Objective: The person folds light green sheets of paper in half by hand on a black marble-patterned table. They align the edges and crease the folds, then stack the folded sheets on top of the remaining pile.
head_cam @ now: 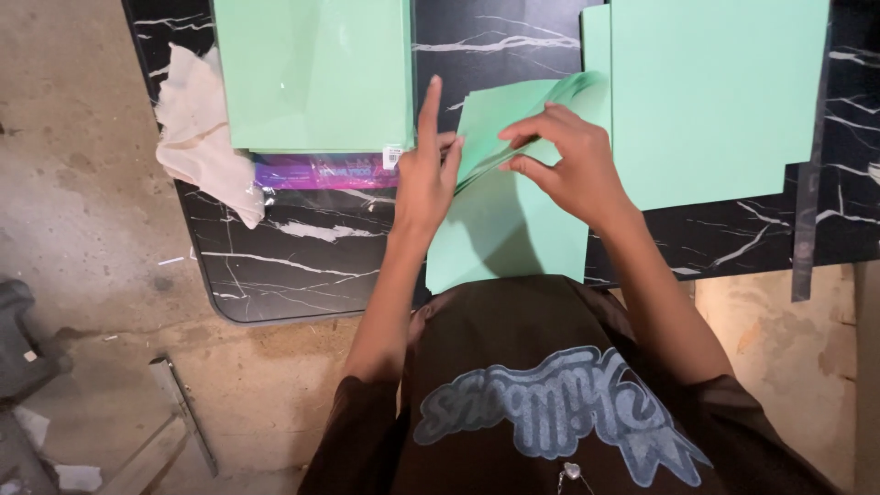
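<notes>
The right hand (573,170) pinched the lifted fold of a mint-green paper sheet (509,229) between its fingers (527,133); the left hand (426,179) pressed the sheet's edge, index finger raised, over the black marble tabletop (293,266).

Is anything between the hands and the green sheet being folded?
Nothing visible. The left hand and right hand already touch the green sheet; the wrapped paper pack and loose sheets lie off to the sides.
</notes>
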